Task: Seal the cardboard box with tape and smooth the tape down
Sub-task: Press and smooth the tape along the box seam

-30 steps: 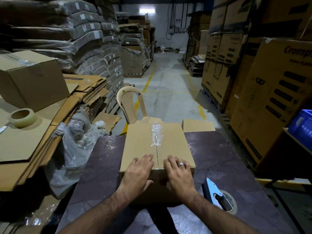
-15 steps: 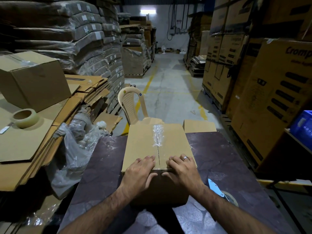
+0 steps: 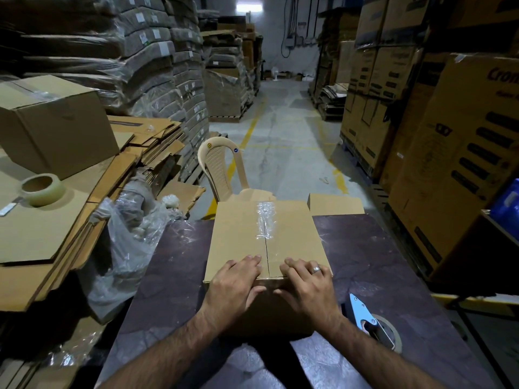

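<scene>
Brown box (image 3: 238, 237), crinkled clear tape (image 3: 264, 220) on its far seam; left hand (image 3: 236, 282) and right hand (image 3: 309, 284) press flat, gripping nothing.

bare, hairy forearms (image 3: 168, 352); the right grip (image 3: 309, 290) wears a silver band ring (image 3: 315, 269) on one finger.

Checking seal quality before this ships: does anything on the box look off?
Yes. The clear tape over the far half of the top seam of the cardboard box is crinkled and bubbled, not flat.
</scene>
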Tool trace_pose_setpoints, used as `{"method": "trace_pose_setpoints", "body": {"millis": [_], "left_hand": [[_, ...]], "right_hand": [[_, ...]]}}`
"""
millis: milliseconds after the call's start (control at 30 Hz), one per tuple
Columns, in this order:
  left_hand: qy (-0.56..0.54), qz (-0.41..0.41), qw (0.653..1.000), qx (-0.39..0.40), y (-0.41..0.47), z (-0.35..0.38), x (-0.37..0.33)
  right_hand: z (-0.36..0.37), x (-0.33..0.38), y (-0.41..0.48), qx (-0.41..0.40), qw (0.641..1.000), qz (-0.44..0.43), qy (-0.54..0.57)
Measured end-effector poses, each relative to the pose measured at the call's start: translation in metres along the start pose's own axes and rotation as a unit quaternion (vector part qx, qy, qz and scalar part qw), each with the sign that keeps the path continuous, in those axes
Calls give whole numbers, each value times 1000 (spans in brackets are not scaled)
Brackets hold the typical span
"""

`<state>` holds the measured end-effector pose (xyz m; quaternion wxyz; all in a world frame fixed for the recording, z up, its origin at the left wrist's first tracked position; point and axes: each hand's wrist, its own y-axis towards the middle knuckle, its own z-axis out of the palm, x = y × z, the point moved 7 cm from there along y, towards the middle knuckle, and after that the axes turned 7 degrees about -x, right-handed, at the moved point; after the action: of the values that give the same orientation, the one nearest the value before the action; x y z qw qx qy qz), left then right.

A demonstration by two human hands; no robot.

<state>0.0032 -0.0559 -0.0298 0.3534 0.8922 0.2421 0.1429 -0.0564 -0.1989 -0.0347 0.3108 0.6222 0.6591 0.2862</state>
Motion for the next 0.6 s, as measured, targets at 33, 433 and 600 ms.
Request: {"method": "trace_pose_setpoints", "body": {"millis": [33,433,600], "left_hand": [[8,8,1000,7,-1,1,-2],[33,-2,999,27,-4,4,-4],[-20,-24,999,-34,0,0,2]], "right_hand": [[0,0,-1,-2,1000,-2,-2],[2,5,0,14,1000,-13,-20],[-4,1,13,-35,999,-16,1]]}}
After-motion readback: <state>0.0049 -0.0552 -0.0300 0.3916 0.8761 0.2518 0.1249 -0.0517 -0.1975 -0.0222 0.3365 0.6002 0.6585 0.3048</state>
